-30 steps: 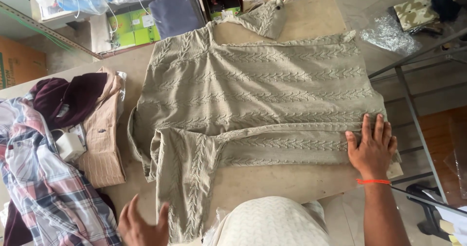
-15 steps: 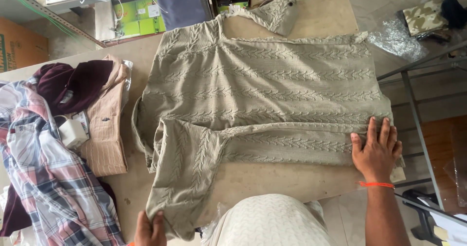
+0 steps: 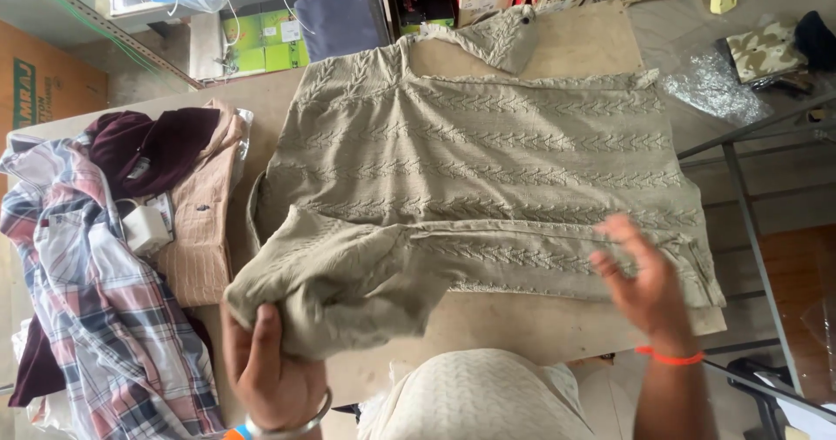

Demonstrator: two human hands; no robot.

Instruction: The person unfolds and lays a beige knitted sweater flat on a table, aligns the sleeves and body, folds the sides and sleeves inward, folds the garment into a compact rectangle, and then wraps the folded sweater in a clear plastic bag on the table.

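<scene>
A wooden table (image 3: 540, 327) carries a beige knit garment (image 3: 488, 170) spread flat. The left hand (image 3: 270, 370) grips the garment's lower-left corner, fingers closed on the fabric. The right hand (image 3: 640, 279) is open, blurred, just above the hem. A clothes pile (image 3: 113, 257) lies left.

The garment (image 3: 488, 170) gripped by the left hand (image 3: 270, 375) is matt, beige cloth with raised, embroidered bands. The table (image 3: 557, 44) beyond it looks like bare, dull board. Left of that hand lie a soft checked shirt (image 3: 96, 318) and smooth peach cloth (image 3: 205, 240). Far beyond the right hand (image 3: 640, 279) crinkled plastic (image 3: 714, 83) shines.
</scene>
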